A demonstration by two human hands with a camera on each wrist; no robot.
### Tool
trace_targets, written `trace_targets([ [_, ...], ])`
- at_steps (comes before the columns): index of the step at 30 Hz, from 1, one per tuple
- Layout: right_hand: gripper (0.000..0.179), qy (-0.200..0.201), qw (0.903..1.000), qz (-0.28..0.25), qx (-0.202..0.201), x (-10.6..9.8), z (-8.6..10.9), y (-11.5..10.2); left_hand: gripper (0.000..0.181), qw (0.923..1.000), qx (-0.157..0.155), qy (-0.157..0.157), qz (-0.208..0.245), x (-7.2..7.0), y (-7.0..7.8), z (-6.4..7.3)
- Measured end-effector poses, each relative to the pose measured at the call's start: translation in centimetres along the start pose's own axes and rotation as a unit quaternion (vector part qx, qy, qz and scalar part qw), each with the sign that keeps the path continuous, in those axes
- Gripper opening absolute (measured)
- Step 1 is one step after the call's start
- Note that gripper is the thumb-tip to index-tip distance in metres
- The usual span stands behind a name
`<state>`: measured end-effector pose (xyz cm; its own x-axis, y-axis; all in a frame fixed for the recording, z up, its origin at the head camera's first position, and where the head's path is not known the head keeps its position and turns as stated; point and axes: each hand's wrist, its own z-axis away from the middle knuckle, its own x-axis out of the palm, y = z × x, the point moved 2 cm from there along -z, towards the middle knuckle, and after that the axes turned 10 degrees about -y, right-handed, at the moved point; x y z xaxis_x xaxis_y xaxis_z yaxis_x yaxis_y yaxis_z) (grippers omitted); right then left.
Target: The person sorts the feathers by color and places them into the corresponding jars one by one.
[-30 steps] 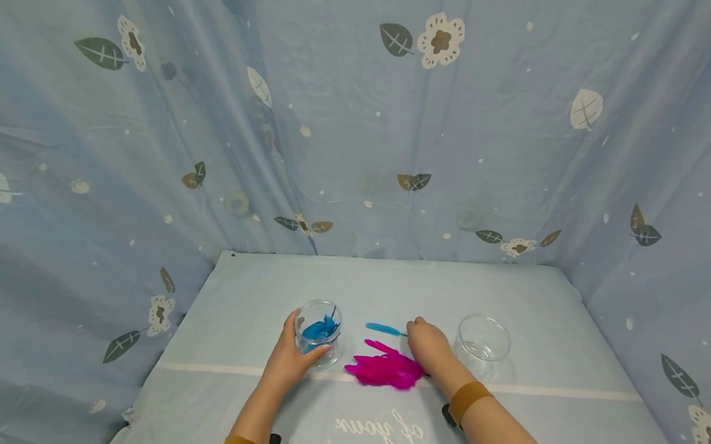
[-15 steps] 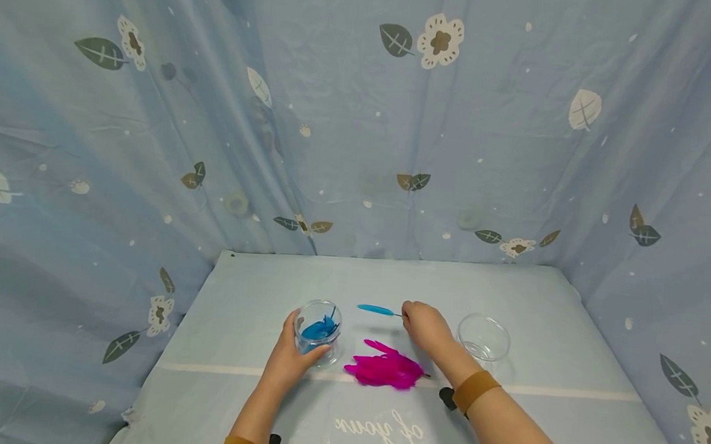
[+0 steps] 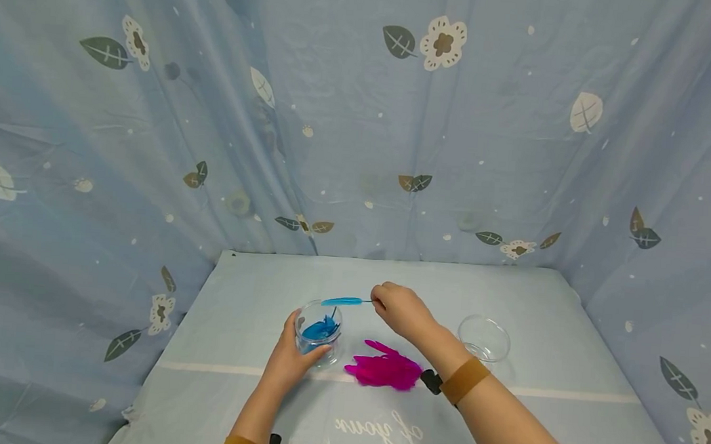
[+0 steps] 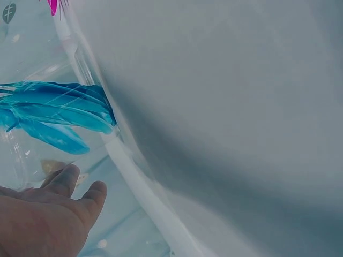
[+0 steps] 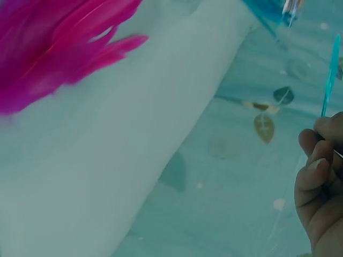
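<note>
The lone feather was turquoise with a dark quill; the feathers in one clear jar were deeper blue. The pile of feathers was vivid magenta, the other jar colourless. Both wristbands were tan. The pale blue-grey tablecloth bore a cream stripe and white lettering. The blue curtain was printed with green, brown and white leaves, brown-centred white flowers and white specks.

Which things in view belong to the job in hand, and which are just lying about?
In the job:
Blue feather, pinched by the right hand
Transparent jar, held by the left hand
Blue feathers inside that jar

Apparently just lying about, unheld:
Pink feathers
Second transparent jar, on the person's right
</note>
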<state>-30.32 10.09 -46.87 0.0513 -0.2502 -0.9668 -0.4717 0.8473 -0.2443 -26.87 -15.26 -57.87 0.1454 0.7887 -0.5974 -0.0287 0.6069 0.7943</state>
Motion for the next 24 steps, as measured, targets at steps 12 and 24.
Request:
trace_targets([
  [12,0.011,-0.05,0.9966,0.029,-0.059,1.6,-1.2,-3.3,0.112,1.0,0.007,0.002,-0.003,0.0,-0.1,0.0],
  [24,0.012,-0.05,0.9921,0.057,-0.1,2.6,-2.5,-5.5,0.111,0.9998,0.02,0.003,0.0,0.0,-0.3,-0.2],
])
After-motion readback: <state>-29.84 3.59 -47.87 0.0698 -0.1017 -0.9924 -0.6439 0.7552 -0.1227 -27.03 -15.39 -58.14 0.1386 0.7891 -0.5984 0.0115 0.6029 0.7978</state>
